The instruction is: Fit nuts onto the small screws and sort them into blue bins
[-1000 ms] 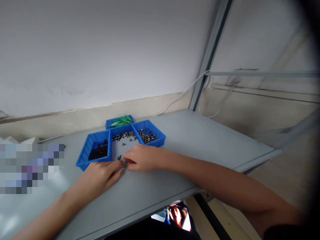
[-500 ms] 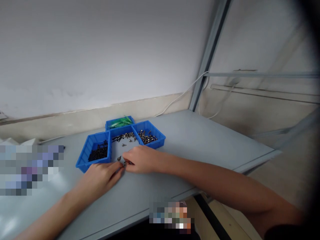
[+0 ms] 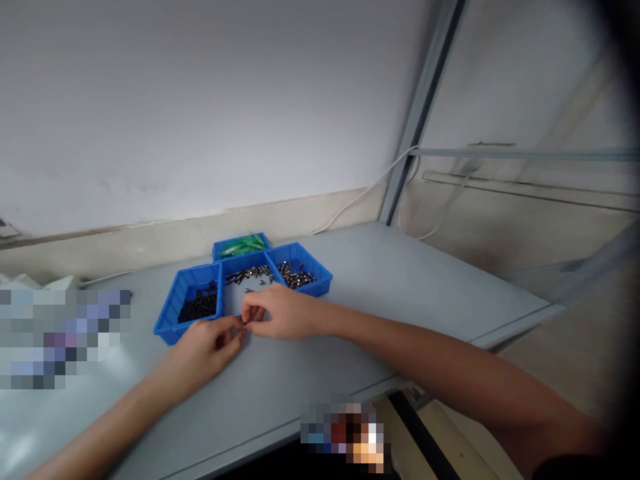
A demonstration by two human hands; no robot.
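Note:
My left hand [image 3: 210, 343] and my right hand [image 3: 283, 312] meet fingertip to fingertip just above the grey table, in front of the blue bins. Pinched between them is a small shiny metal part [image 3: 243, 323], mostly covered by fingers, so its exact kind cannot be made out. Thumb and fingers of both hands are closed on it. Behind the hands, several loose metal parts [image 3: 257, 271] lie on the tabletop among the bins, with some thin dark pieces [image 3: 237, 277] beside them.
A blue bin [image 3: 165, 320] on the left holds black, screw-like pieces. Another blue bin [image 3: 320, 285] at right contains shiny metal parts. Green slender pieces [image 3: 243, 245] fill the back bin. A metal post [image 3: 425, 107] and a white cable [image 3: 357, 195] stand beyond the table [image 3: 400, 280].
My fingers have drawn closer together around the small metal part. The right hand has lifted slightly and its fingers now curl into a pinch; the left fingers have bent more.

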